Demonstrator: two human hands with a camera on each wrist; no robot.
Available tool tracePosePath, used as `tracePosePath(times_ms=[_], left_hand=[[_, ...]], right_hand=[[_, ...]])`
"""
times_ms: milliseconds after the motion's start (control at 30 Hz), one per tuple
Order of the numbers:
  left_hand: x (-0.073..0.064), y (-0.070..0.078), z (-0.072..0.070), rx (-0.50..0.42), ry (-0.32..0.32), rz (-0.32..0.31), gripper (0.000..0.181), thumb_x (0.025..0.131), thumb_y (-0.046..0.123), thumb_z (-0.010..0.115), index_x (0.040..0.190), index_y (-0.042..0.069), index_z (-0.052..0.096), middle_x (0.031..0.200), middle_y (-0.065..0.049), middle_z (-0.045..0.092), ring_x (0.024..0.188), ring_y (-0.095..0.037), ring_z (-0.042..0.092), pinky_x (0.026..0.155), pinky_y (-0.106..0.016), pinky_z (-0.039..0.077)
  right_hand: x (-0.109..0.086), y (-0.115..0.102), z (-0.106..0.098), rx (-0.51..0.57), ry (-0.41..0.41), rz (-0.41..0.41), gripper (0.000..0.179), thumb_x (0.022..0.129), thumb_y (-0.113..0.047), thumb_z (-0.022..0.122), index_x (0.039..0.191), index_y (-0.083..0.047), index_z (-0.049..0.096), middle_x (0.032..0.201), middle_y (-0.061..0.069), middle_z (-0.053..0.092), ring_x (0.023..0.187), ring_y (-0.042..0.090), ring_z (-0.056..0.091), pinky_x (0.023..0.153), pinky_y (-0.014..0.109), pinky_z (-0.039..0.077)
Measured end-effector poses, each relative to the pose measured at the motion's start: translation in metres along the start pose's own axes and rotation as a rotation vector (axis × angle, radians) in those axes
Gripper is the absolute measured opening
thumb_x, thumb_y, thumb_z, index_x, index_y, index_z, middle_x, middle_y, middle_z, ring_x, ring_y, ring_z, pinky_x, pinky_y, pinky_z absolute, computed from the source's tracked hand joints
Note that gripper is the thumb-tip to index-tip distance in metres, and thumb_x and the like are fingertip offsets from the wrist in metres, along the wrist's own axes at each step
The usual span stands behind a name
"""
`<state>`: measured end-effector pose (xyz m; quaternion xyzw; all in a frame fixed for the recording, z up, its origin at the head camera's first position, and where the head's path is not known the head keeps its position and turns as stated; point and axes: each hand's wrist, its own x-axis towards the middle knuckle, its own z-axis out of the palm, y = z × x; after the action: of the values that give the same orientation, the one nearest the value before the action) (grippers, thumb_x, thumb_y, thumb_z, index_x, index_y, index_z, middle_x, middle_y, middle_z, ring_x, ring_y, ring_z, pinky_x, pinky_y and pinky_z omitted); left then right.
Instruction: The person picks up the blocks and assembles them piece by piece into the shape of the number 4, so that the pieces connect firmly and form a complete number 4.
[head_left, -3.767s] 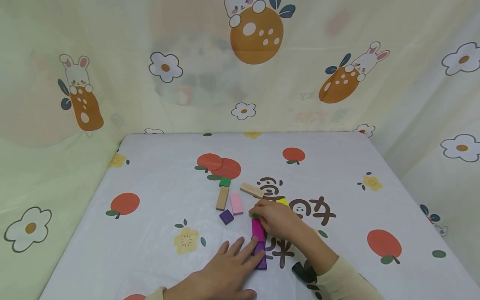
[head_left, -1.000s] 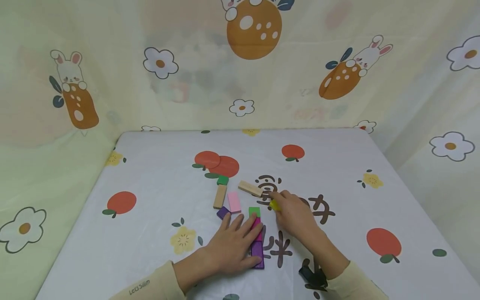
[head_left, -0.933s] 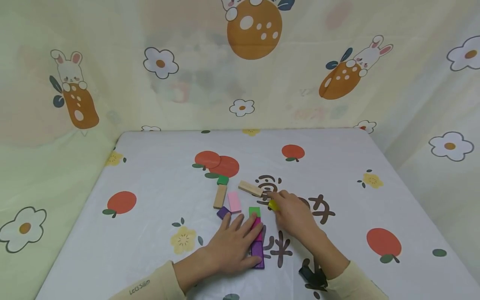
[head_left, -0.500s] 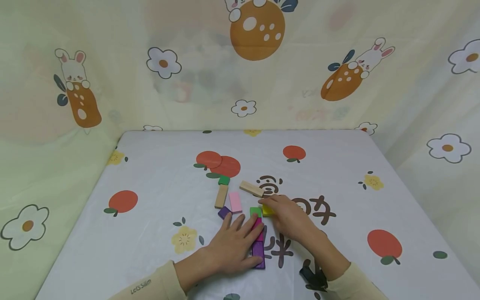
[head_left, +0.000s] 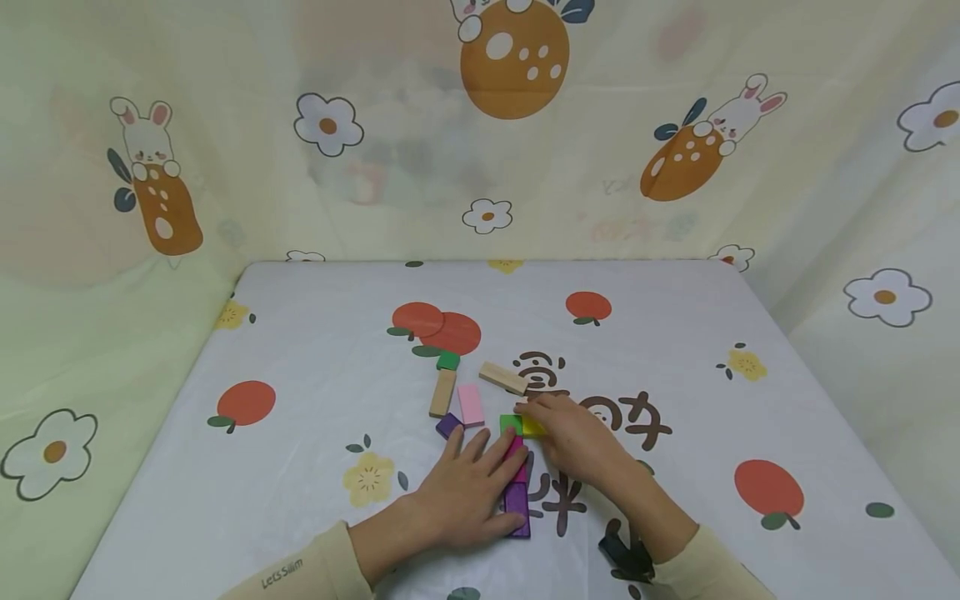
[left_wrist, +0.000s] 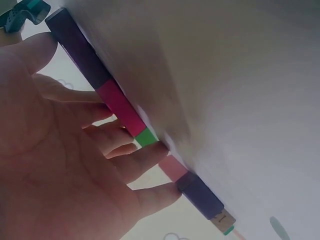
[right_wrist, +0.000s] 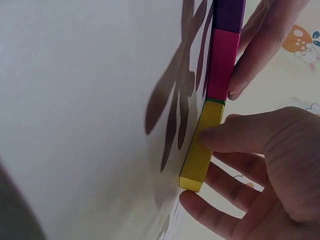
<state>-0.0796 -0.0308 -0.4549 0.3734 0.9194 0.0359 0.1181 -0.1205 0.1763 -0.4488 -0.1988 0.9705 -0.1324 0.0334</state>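
A row on the table is made of a purple block (head_left: 517, 510), a magenta block (head_left: 519, 469) and a light green block (head_left: 511, 423) at its far end. My left hand (head_left: 461, 487) lies spread along the row's left side, a fingertip at the green block and the thumb on the purple one. My right hand (head_left: 573, 433) pinches a yellow block (head_left: 534, 426) against the green block's right side. In the right wrist view the thumb is on the yellow block (right_wrist: 202, 147); its far face is hidden.
Left of the row lie a pink block (head_left: 471, 405), a dark purple block (head_left: 448, 425), a plain wooden block (head_left: 442, 393) and a dark green block (head_left: 448, 361). Another wooden block (head_left: 503, 377) lies behind the row. A black strap (head_left: 627, 554) shows by the right wrist.
Earlier my right hand was at the light green block; it then took the yellow block and moved it left against the green one. My left hand has slid farther up the row.
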Motion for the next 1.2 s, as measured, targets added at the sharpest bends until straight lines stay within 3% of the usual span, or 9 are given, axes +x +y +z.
tracePosePath(times_ms=[633, 1200], left_hand=[[-0.0005, 0.0011, -0.0037, -0.021, -0.011, -0.002, 0.081, 0.099, 0.069, 0.045, 0.165, 0.026, 0.028, 0.174, -0.003, 0.019, 0.157, -0.035, 0.028, 0.125, -0.064, 0.018], [0.0005, 0.0011, -0.0021, -0.016, 0.022, 0.005, 0.081, 0.099, 0.068, 0.045, 0.165, 0.025, 0.027, 0.174, -0.003, 0.019, 0.158, -0.037, 0.025, 0.124, -0.065, 0.019]], right_hand=[[-0.001, -0.0002, -0.0013, -0.004, 0.001, -0.031, 0.036, 0.093, -0.005, 0.073, 0.126, -0.016, 0.073, 0.123, 0.006, 0.07, 0.12, 0.03, 0.066, 0.103, 0.049, 0.054], [-0.0026, 0.0032, -0.0059, 0.02, 0.012, -0.066, 0.042, 0.091, -0.02, 0.077, 0.132, -0.018, 0.07, 0.131, 0.005, 0.067, 0.128, 0.03, 0.061, 0.108, 0.053, 0.05]])
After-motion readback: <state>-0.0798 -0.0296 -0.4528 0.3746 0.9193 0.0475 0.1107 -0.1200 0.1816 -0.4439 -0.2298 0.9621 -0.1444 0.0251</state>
